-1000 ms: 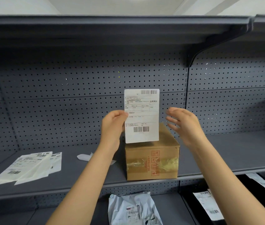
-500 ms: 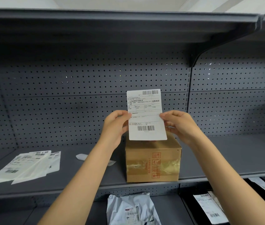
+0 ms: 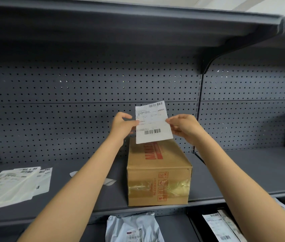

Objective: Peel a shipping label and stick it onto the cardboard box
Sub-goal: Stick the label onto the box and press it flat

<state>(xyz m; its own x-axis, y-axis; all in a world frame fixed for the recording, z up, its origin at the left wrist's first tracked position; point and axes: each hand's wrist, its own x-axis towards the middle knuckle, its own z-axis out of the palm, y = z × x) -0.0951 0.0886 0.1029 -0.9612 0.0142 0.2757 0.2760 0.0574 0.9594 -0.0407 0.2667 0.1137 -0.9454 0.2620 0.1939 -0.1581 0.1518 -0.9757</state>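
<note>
A white shipping label point(image 3: 153, 123) with barcodes is held upright in the air, slightly tilted, above the far end of the cardboard box point(image 3: 157, 175). My left hand point(image 3: 123, 125) pinches its left edge and my right hand point(image 3: 184, 126) pinches its right edge. The brown box stands on the grey shelf, with red print on top and clear tape across its front face. The label's lower edge hides a bit of the box's top.
A stack of white labels point(image 3: 14, 184) lies on the grey shelf point(image 3: 243, 170) at the left. Scraps of white backing paper point(image 3: 109, 181) lie beside the box. Below are a grey mailer bag point(image 3: 134, 227) and more labels point(image 3: 220, 227). A pegboard wall stands behind.
My right hand came in and took the label's right edge. The label now tilts a little, and more of the box's top shows.
</note>
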